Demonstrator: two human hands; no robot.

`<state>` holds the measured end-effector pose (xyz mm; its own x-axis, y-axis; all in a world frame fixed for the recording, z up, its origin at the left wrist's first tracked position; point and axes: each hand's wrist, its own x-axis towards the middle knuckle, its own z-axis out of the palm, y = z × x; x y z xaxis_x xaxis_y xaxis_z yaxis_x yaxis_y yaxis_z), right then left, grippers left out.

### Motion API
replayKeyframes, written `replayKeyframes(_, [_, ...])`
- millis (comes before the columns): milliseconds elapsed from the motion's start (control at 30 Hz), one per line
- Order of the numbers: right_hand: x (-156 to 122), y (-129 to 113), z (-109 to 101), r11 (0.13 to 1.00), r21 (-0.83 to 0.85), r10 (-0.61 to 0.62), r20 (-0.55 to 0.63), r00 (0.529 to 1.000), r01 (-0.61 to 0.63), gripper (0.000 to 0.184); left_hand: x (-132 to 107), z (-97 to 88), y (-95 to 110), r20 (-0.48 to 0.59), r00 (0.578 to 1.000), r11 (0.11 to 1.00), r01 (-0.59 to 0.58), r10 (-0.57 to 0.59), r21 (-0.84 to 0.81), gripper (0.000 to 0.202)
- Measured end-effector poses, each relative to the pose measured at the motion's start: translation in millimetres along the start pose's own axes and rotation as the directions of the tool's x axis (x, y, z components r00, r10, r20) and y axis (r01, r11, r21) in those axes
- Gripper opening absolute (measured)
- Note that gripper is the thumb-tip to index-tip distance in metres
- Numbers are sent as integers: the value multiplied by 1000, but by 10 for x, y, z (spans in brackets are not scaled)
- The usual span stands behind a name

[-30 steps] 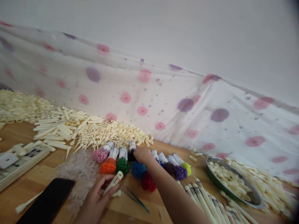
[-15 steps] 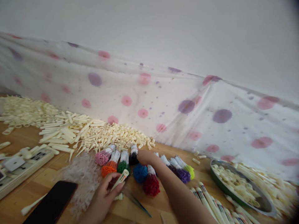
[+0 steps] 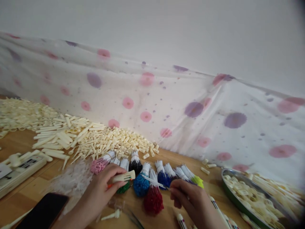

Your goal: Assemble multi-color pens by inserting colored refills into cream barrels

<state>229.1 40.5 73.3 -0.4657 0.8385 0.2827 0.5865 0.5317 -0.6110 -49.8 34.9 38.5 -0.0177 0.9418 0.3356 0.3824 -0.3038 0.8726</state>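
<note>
My left hand point(image 3: 97, 187) grips a cream slotted pen barrel point(image 3: 125, 176) between thumb and fingers, its open end pointing right. Coloured bits show in its slots. In a pinch, my right hand point(image 3: 190, 198) holds a thin white pen refill point(image 3: 152, 181) by one end; the other end points left toward the barrel, apart from it. Which colour its held end has, I cannot tell. Below and behind lie bundles of refills, among them a light blue bundle point(image 3: 141, 185), a dark red bundle point(image 3: 153, 201), a black bundle point(image 3: 135, 166) and a pink bundle point(image 3: 99, 165).
Heaps of cream pen parts point(image 3: 95, 136) line the back left. A phone point(image 3: 43, 210) and a power strip point(image 3: 23, 171) lie at left. Tweezers point(image 3: 136, 220) and a cone-shaped tip point(image 3: 111, 215) are in front. At right stands a green bowl point(image 3: 234, 200) of cream parts.
My right hand has drawn back from the bundles toward the front right and now holds a refill. My left hand has turned the barrel flatter and raised it slightly. The view has shifted a little.
</note>
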Motion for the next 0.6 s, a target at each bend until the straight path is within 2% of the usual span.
replayKeyframes(100, [20,50,9,999,-50,15,11,1000,-14,23,-25,-27,-46,47,998,993,-36,31,109,15])
replayKeyframes(233, [112,175,209,985,-94,154,93,984,-145,21,-33,-78,-173,44,999,987,5,-12,158,16])
replayKeyframes(400, [288,299,518,934,-229,282,1,959,-274,22,3,-101,-283,40,998,984,44,-51,172,17])
replayKeyframes(500, [502,283,687,897,-303,323,-44,945,-321,21,17,-79,-314,19,999,984,39,-43,175,17])
replayKeyframes(600, [778,214,845,864,-375,347,-37,937,-335,19,23,-68,-304,11,1000,981,12,-14,191,16])
